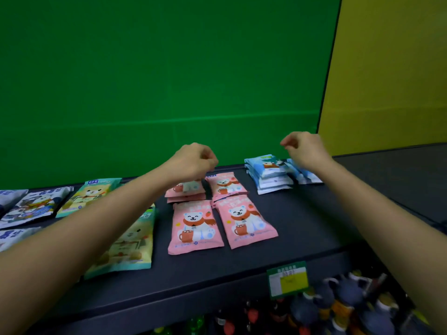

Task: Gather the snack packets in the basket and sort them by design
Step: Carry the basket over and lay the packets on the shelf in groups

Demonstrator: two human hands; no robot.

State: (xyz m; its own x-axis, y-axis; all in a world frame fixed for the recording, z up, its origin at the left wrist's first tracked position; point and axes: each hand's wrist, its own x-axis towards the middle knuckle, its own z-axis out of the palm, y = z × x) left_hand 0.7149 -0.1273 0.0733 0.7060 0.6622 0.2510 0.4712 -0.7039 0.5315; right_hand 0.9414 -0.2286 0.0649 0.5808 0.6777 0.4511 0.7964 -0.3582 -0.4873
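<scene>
the pink packets (196, 226) looked light, puffy and slick, so i'd pinch a crimped end seam, with left hand (193, 160) and right hand (304, 148) both curled, holding nothing.

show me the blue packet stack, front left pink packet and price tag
blue packet stack (264, 166): head view, top packet
front left pink packet (196, 223): head view, bear print
price tag (290, 282): head view, yellow patch

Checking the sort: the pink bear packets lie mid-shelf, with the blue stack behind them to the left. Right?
No: in the head view the blue stack sits behind and to the right of the pink bear packets, not the left. The rest holds.
</scene>
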